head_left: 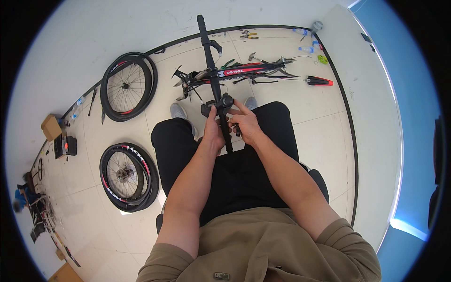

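Note:
A black bicycle handlebar (209, 50) runs lengthwise between my knees, joined to a black and red bike frame (242, 71) lying beyond it. On the bar's near half sits a black gear shifter (226, 100) beside a brake lever (206, 110). My left hand (214, 129) is closed around the bar just below these, with the thumb up by the lever. My right hand (246, 123) grips the shifter from the right, forefinger against its round body. The other fingers curl near a small dark part under the bar, partly hidden. Another brake lever (215, 46) is on the far half.
Bicycle wheels with tyres (151, 89) (151, 188) lie on the tiles at left. Pliers (249, 35), a hammer (256, 58), plastic bottles (306, 49) and a black-red saddle (319, 81) lie beyond and right. A cardboard box (50, 127) stands far left.

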Demonstrator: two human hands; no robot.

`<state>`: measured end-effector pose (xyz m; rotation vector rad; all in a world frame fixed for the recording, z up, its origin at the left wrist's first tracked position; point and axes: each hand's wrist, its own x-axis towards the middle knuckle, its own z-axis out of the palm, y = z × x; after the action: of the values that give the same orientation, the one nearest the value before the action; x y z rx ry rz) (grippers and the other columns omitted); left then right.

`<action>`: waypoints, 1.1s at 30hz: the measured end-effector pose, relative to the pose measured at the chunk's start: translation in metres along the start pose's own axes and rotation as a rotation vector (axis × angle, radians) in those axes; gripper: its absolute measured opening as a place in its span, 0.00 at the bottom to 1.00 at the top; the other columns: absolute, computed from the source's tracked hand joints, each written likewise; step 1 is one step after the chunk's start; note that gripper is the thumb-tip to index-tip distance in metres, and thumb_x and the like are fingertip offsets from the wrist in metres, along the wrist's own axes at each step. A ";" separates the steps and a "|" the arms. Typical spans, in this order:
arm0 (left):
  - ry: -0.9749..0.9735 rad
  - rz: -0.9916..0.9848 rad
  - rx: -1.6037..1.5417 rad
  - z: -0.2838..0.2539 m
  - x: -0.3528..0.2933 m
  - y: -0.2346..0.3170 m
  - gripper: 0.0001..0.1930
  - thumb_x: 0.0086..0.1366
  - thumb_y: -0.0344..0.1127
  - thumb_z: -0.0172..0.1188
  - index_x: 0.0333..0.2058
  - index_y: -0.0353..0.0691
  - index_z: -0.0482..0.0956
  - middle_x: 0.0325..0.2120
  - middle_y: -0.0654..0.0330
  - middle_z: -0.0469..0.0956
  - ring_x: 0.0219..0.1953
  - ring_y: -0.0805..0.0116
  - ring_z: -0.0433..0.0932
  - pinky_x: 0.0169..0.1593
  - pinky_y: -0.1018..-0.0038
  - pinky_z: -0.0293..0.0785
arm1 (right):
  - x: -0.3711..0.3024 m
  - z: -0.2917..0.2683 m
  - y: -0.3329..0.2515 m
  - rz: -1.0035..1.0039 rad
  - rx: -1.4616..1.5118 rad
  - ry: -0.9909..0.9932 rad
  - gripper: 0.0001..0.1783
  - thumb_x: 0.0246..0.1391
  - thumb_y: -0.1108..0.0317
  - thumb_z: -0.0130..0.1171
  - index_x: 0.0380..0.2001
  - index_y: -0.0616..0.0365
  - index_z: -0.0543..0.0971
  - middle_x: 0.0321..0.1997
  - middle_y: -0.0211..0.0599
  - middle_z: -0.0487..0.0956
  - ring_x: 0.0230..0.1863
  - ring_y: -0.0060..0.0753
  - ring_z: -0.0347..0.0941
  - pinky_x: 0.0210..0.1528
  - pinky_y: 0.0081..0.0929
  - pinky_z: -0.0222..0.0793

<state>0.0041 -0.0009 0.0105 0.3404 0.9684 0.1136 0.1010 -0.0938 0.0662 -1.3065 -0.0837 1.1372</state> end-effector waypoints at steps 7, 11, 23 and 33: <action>-0.012 0.021 -0.025 0.001 -0.003 -0.001 0.39 0.64 0.79 0.46 0.35 0.41 0.75 0.25 0.61 0.72 0.28 0.63 0.69 0.35 0.66 0.64 | 0.001 0.000 0.001 -0.006 -0.006 -0.001 0.43 0.50 0.82 0.55 0.73 0.51 0.65 0.61 0.43 0.80 0.29 0.20 0.74 0.27 0.20 0.64; -0.015 0.047 -0.023 0.007 -0.010 -0.002 0.40 0.64 0.80 0.44 0.36 0.41 0.75 0.25 0.62 0.71 0.29 0.63 0.68 0.36 0.66 0.63 | 0.000 -0.001 0.001 -0.014 -0.018 -0.003 0.43 0.50 0.82 0.55 0.72 0.51 0.65 0.63 0.45 0.78 0.30 0.20 0.74 0.27 0.20 0.64; -0.027 -0.001 -0.011 -0.002 0.002 0.000 0.39 0.64 0.79 0.48 0.35 0.41 0.75 0.25 0.62 0.72 0.28 0.64 0.69 0.35 0.66 0.63 | 0.001 0.000 0.000 0.006 -0.006 -0.002 0.45 0.50 0.82 0.55 0.74 0.52 0.62 0.64 0.45 0.77 0.30 0.21 0.74 0.28 0.21 0.65; -0.014 0.026 -0.025 0.008 -0.012 0.001 0.40 0.64 0.79 0.45 0.36 0.41 0.74 0.25 0.62 0.71 0.28 0.63 0.68 0.36 0.66 0.63 | 0.000 0.001 0.000 -0.016 0.005 -0.010 0.43 0.50 0.82 0.55 0.72 0.52 0.65 0.63 0.47 0.77 0.30 0.21 0.75 0.28 0.21 0.65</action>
<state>0.0037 -0.0049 0.0245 0.3302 0.9485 0.1469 0.1003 -0.0933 0.0661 -1.2944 -0.0985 1.1295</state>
